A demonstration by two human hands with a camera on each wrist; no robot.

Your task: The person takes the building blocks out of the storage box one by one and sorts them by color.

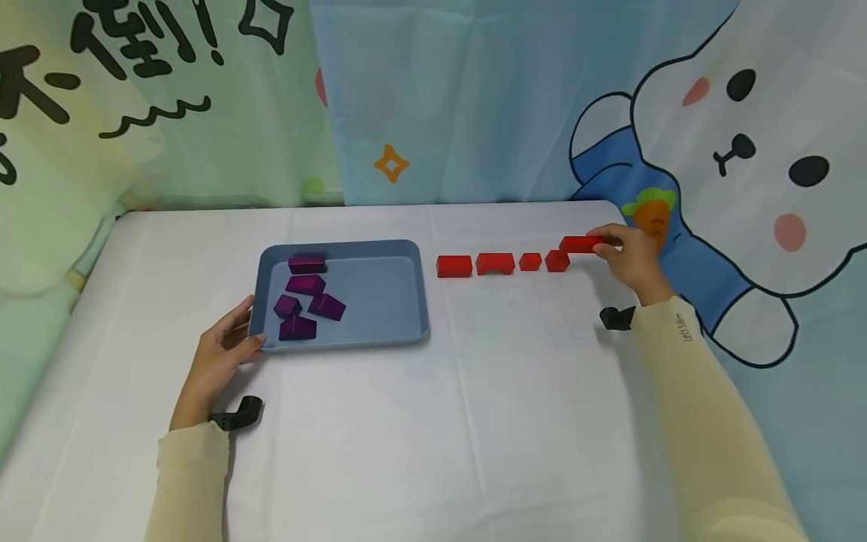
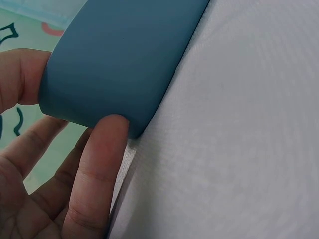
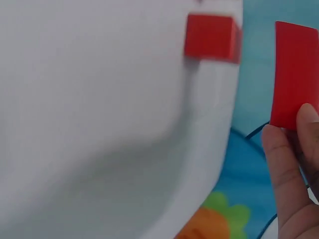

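Note:
My left hand (image 1: 220, 352) holds the near left corner of the blue-grey tray (image 1: 382, 293). In the left wrist view the thumb (image 2: 99, 169) lies along one side of the tray wall (image 2: 114, 69), with a finger at the other side. Several purple blocks (image 1: 306, 285) lie in the tray's left half. On the right, my right hand (image 1: 633, 260) pinches the end of a long red block (image 1: 578, 245) between thumb and fingers. The right wrist view shows this red block (image 3: 294, 74) raised, apart from another red block (image 3: 209, 37) on the table.
Several red blocks (image 1: 495, 263) stand in a row to the right of the tray, on a white-covered table (image 1: 379, 444). Behind the table hangs a printed curtain (image 1: 460, 98) with a cartoon rabbit. Black wrist mounts (image 1: 238, 414) stick out from both sleeves.

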